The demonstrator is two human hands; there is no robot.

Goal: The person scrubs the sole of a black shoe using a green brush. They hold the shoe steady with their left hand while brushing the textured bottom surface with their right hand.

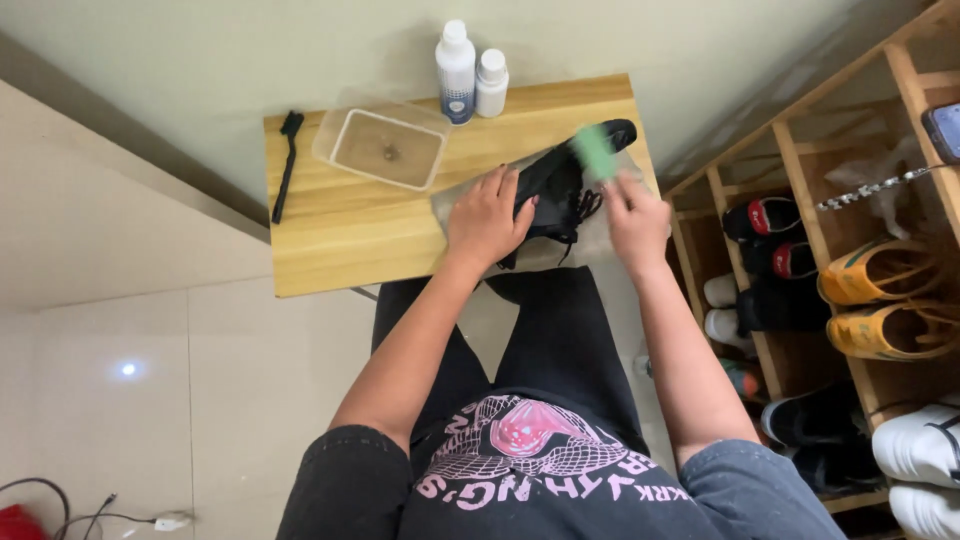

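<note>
Head view: the left hand (487, 222) presses flat, fingers spread, on a black shoe (566, 178) lying on the wooden table (340, 235). The right hand (636, 218) pinches a blurred green brush (596, 152) over it. Two white bottles (470, 75), the taller one blue-labelled, stand behind a clear plastic tub (383, 147).

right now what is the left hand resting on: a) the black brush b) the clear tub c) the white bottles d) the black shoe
d: the left hand lies flat on the black shoe on the table, while the tub, bottles and black brush sit apart from it, untouched.
</note>
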